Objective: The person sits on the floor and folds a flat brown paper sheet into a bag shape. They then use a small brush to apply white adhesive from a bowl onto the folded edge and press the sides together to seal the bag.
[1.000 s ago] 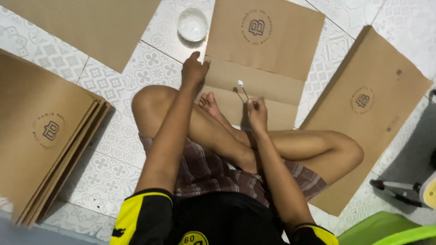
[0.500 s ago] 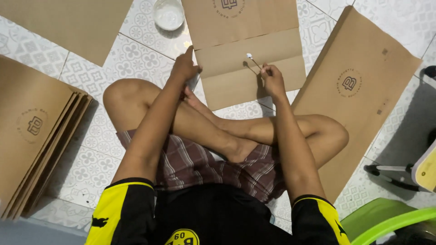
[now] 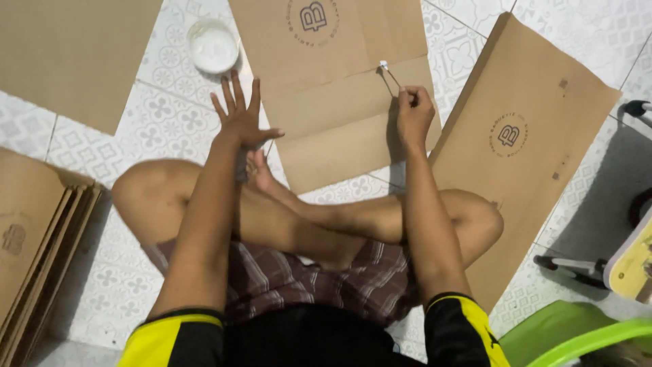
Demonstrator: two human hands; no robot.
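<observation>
Paper bag (image 3: 339, 88): flat brown kraft, creased, on patterned floor tiles.
Right hand (image 3: 414, 115): clenched around thin brush (image 3: 388, 73), tip on bag.
Left hand (image 3: 241, 115): released, fingers spread, beside bag's edge.

We see plain kraft-brown on the folded paper bag (image 3: 339, 102) in the middle, with a dark round printed emblem near its far edge. The flat sheet (image 3: 536, 156) on the right is the same brown with a similar dark emblem, and the stack of bags (image 3: 34, 238) on the left matches it. The small round bowl (image 3: 213, 46) at the far left is white. The floor tiles (image 3: 170, 122) are white with a pale grey flower pattern. Our shorts (image 3: 305, 278) are maroon plaid with light lines; our sleeves (image 3: 468, 326) are black and yellow. The chair (image 3: 577, 333) at the near right is bright green.
</observation>
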